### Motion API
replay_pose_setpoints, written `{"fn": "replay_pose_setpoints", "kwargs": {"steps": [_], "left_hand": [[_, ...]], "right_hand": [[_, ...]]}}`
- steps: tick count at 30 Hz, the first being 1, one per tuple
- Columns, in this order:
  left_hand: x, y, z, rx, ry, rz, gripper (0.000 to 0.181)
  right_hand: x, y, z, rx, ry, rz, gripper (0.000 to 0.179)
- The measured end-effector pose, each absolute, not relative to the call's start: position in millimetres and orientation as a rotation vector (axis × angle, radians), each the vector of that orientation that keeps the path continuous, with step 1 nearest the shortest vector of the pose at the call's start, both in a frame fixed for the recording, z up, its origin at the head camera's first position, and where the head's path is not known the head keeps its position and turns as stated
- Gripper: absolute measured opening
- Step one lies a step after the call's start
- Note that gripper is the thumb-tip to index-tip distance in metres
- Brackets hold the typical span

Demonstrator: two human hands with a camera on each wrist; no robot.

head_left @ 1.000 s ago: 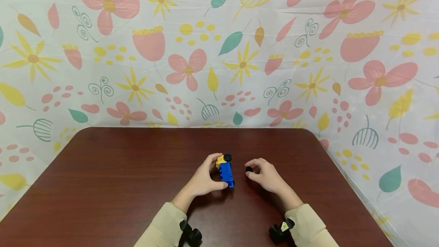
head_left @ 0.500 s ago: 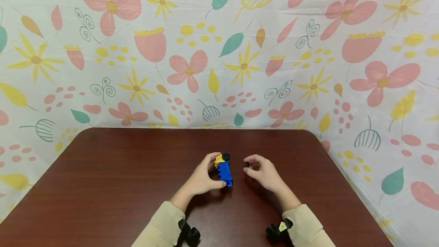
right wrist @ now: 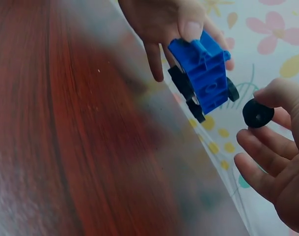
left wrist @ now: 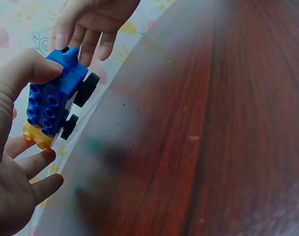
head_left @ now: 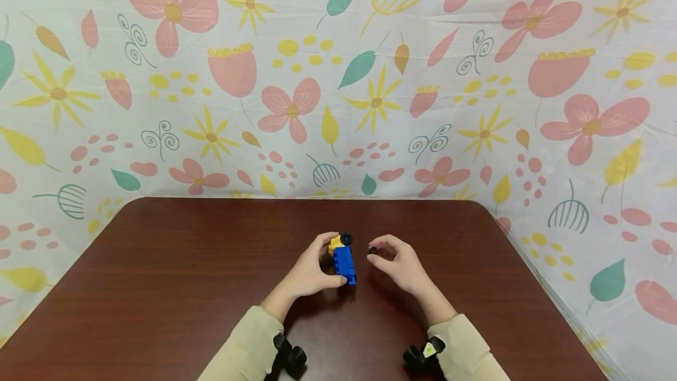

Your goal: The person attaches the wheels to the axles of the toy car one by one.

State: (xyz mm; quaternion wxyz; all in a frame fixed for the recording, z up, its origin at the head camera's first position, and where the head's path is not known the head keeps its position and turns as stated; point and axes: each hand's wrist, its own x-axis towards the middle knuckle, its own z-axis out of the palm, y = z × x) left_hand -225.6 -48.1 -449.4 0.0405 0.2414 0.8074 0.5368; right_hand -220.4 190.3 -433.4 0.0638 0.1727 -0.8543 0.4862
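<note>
My left hand (head_left: 312, 272) holds a small toy truck (head_left: 344, 260) just above the table, thumb at one end and fingers at the other. The truck is blue with a yellow front part. Its underside faces the right wrist view, where three black wheels are visible on the blue body (right wrist: 206, 73). My right hand (head_left: 401, 266) pinches a loose black wheel (right wrist: 258, 113) between thumb and index finger. A small gap separates this wheel from the truck. In the left wrist view, studs (left wrist: 48, 105) cover part of the blue body, and the loose wheel is mostly hidden behind it.
The brown wooden table (head_left: 174, 287) extends around both hands, with rounded far corners. A white cloth (head_left: 338, 104) printed with flowers hangs behind it. Black wrist cameras (head_left: 291, 357) are strapped over the beige sleeves (head_left: 243, 343).
My right hand has moved left with the wheel, narrowing the gap to the truck. The wheel has turned between the fingers. My left hand and the truck have shifted slightly up and left.
</note>
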Motion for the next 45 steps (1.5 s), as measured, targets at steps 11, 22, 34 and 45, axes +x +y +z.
{"fn": "replay_pose_setpoints", "kwargs": {"steps": [11,22,34,45], "left_hand": [[-228.6,-48.7,-448.6,0.746,2.481,1.63,0.085],[-230.9,-47.6,-449.3,0.739,2.48,1.646,0.084],[-232.4,-45.2,-452.1,0.737,2.469,1.674,0.084],[-229.3,-43.8,-454.9,0.727,2.448,1.708,0.084]], "right_hand": [[-215.0,180.5,-426.4,0.551,-2.553,1.527,0.014],[-197.2,167.2,-404.4,0.625,-2.493,1.557,0.01],[-206.4,166.6,-429.9,0.701,-2.49,1.494,0.014],[-197.0,162.6,-416.1,0.727,-2.536,1.45,0.021]]}}
